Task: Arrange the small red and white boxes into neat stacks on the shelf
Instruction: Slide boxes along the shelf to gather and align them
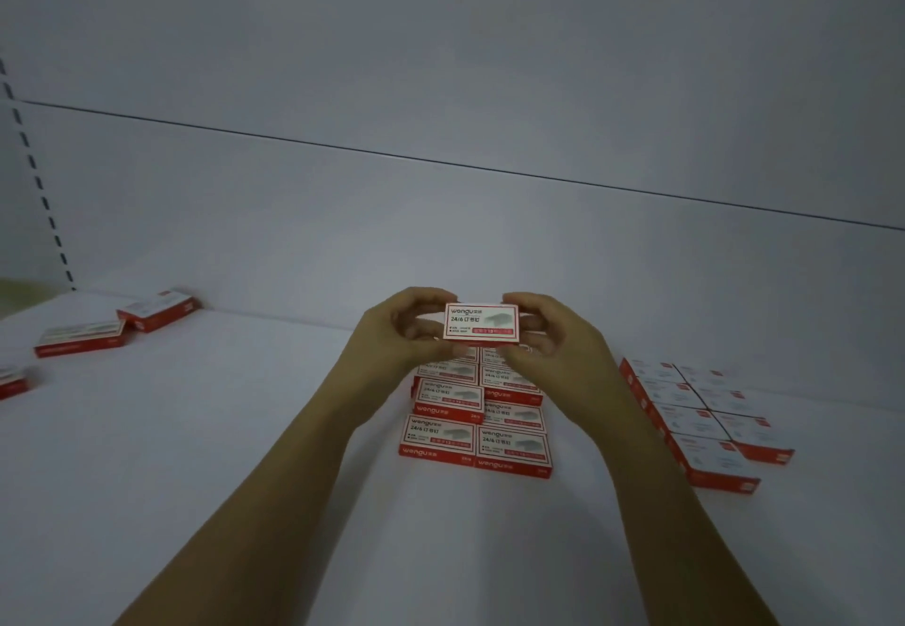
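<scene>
Both hands hold one small red and white box [481, 323] up in front of the back panel, its printed face toward me. My left hand [399, 331] grips its left end, and my right hand [551, 336] grips its right end. Directly below it, two columns of the same boxes [477, 422] lie in low stacks on the white shelf [245, 454]. A second group of boxes [705, 417] lies in two rows to the right.
Loose boxes lie at the far left: one [159, 310] near the back panel, one [83, 337] beside it, and one [12, 380] cut off by the frame edge. A slotted upright [36, 175] runs up the left side.
</scene>
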